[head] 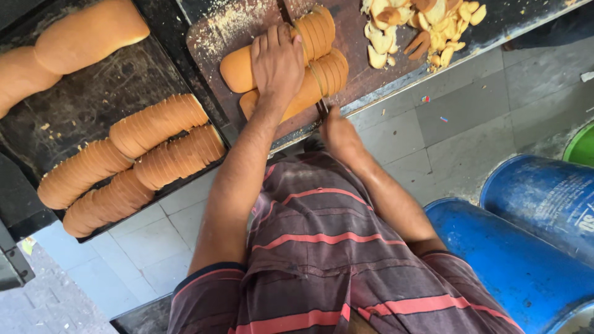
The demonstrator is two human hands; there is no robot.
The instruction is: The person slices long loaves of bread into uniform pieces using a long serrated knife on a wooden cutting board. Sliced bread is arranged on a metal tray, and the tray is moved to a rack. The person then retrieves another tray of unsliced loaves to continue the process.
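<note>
- My left hand [277,62] lies flat over the two loaves [238,71] on the cutting board [213,37], hiding their middle stretch.
- My right hand [337,133] sits at the near edge of the counter; its fingers are curled out of sight, and of the knife [322,109] only a thin sliver shows, too little to tell the grip.
- The whole loaves [86,34] at the far left are cut off by the picture's edge.
- The blue drums [526,253] at the right run past the frame, as does a green rim [581,145].
- The heap of bread offcuts [427,28] is clipped at the top edge.
- My shirt [322,247] blocks the floor below me.
</note>
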